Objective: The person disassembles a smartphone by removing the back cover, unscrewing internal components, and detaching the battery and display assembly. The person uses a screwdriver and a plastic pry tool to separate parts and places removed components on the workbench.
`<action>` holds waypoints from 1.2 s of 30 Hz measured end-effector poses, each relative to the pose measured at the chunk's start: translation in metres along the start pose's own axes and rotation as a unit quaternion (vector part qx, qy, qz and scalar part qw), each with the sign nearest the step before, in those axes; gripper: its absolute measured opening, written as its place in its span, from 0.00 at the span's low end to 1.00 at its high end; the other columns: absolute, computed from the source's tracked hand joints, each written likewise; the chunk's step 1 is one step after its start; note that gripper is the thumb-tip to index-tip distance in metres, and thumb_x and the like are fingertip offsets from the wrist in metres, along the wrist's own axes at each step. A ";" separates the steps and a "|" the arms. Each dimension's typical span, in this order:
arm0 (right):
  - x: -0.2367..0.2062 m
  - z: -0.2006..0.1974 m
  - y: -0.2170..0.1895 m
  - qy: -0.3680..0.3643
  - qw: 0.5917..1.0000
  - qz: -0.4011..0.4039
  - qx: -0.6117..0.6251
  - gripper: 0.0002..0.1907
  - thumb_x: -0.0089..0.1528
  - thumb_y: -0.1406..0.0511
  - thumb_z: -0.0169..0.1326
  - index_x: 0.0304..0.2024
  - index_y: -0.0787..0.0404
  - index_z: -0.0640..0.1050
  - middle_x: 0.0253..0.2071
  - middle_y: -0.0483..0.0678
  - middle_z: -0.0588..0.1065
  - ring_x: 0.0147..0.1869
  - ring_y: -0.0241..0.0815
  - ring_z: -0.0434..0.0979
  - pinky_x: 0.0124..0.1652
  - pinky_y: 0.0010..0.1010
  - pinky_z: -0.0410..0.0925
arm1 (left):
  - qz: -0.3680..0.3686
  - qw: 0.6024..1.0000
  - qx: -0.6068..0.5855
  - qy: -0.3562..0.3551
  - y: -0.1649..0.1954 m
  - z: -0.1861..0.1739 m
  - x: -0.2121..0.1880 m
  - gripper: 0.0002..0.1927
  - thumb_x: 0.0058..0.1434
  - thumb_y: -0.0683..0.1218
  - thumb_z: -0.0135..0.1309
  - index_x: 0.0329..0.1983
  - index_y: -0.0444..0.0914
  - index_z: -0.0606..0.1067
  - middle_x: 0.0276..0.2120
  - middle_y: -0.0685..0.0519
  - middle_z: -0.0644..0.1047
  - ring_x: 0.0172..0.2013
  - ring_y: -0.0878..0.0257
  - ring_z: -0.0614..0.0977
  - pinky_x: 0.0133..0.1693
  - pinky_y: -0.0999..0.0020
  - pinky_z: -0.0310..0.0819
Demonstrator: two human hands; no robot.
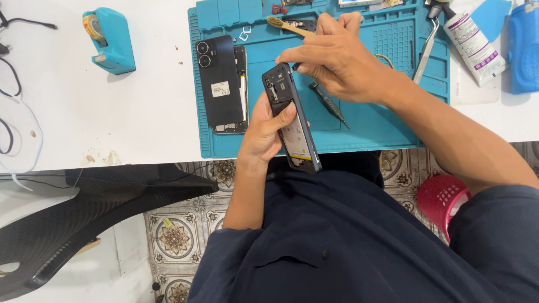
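My left hand (pixel 264 130) holds an opened phone (pixel 293 126) with its back off, tilted up above the front edge of the blue work mat (pixel 370 126). The thumb rests on the phone's inner parts. My right hand (pixel 334 59) pinches a small dark tool at the phone's top corner and also holds a wooden-handled brush (pixel 286 25) that sticks out to the left. A black screwdriver (pixel 328 104) lies on the mat just under my right hand.
A black phone back cover (pixel 219 81) lies over another phone at the mat's left. Tweezers (pixel 426 47), a white glue tube (pixel 474 47) and a blue container (pixel 525 47) are at the right. A teal tape dispenser (pixel 109 39) and cables (pixel 17 112) sit left. A pink basket (pixel 443 196) stands on the floor.
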State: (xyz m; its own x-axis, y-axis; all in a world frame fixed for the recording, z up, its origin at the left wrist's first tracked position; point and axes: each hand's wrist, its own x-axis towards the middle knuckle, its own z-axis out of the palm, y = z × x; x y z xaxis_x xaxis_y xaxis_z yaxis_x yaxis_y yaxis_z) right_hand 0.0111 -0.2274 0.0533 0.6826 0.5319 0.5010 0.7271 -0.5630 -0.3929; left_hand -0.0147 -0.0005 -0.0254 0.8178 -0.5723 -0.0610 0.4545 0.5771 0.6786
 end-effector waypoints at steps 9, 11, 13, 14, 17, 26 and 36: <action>-0.001 0.004 0.001 0.021 1.000 -0.003 -0.018 0.18 0.72 0.69 0.57 0.62 0.46 0.79 0.36 0.31 0.73 0.46 0.40 0.58 0.52 0.40 0.46 | -0.012 1.000 -0.016 -0.011 0.001 0.000 0.001 0.24 0.62 0.44 0.67 0.55 0.35 0.67 0.41 0.53 0.75 0.38 0.62 0.82 0.42 0.62 0.84; -0.001 0.003 0.002 0.018 0.999 -0.010 -0.027 0.18 0.70 0.70 0.57 0.60 0.46 0.80 0.36 0.30 0.73 0.45 0.39 0.59 0.53 0.40 0.46 | -0.015 1.000 -0.011 -0.014 0.002 -0.001 -0.001 0.24 0.62 0.44 0.67 0.55 0.35 0.67 0.41 0.52 0.75 0.38 0.63 0.82 0.42 0.62 0.84; -0.001 0.000 0.002 0.000 0.999 -0.003 -0.033 0.20 0.66 0.71 0.58 0.59 0.46 0.82 0.35 0.32 0.71 0.47 0.40 0.60 0.51 0.41 0.46 | -0.024 1.000 -0.003 -0.014 0.003 -0.002 -0.001 0.25 0.62 0.45 0.68 0.55 0.33 0.68 0.41 0.52 0.75 0.37 0.63 0.81 0.42 0.62 0.84; -0.001 -0.002 0.002 -0.009 0.999 0.001 -0.036 0.22 0.64 0.72 0.59 0.58 0.45 0.82 0.34 0.33 0.70 0.48 0.41 0.61 0.51 0.41 0.46 | -0.034 0.999 -0.003 -0.014 0.004 -0.003 -0.001 0.25 0.62 0.45 0.68 0.55 0.34 0.68 0.41 0.52 0.75 0.36 0.63 0.81 0.41 0.63 0.84; 0.000 -0.007 0.003 -0.022 0.999 -0.007 -0.029 0.18 0.66 0.70 0.60 0.57 0.46 0.83 0.33 0.34 0.69 0.48 0.40 0.61 0.51 0.41 0.45 | -0.051 0.999 -0.004 -0.015 0.006 -0.004 -0.002 0.26 0.61 0.46 0.68 0.56 0.34 0.68 0.41 0.52 0.75 0.34 0.63 0.82 0.38 0.65 0.83; 0.001 0.002 -0.005 -0.001 0.999 0.038 0.011 0.14 0.75 0.65 0.53 0.60 0.45 0.80 0.35 0.31 0.73 0.44 0.38 0.59 0.50 0.40 0.45 | -0.026 1.000 -0.006 -0.017 0.006 -0.003 0.000 0.25 0.63 0.46 0.67 0.55 0.34 0.68 0.39 0.53 0.74 0.36 0.65 0.80 0.41 0.65 0.83; 0.001 0.006 -0.006 0.017 0.998 0.057 0.038 0.10 0.75 0.62 0.54 0.57 0.47 0.82 0.34 0.36 0.72 0.43 0.38 0.57 0.51 0.39 0.46 | 0.000 1.000 0.000 0.017 -0.001 -0.005 0.004 0.23 0.64 0.42 0.66 0.57 0.35 0.69 0.42 0.56 0.76 0.41 0.68 0.79 0.44 0.70 0.80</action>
State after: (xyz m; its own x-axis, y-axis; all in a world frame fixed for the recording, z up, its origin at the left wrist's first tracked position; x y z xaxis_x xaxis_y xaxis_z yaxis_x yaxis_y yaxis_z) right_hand 0.0079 -0.2195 0.0520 0.7587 0.4448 0.4759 0.6499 -0.5673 -0.5058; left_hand -0.0100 -0.0010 -0.0303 0.8296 -0.5516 -0.0864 0.4541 0.5767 0.6791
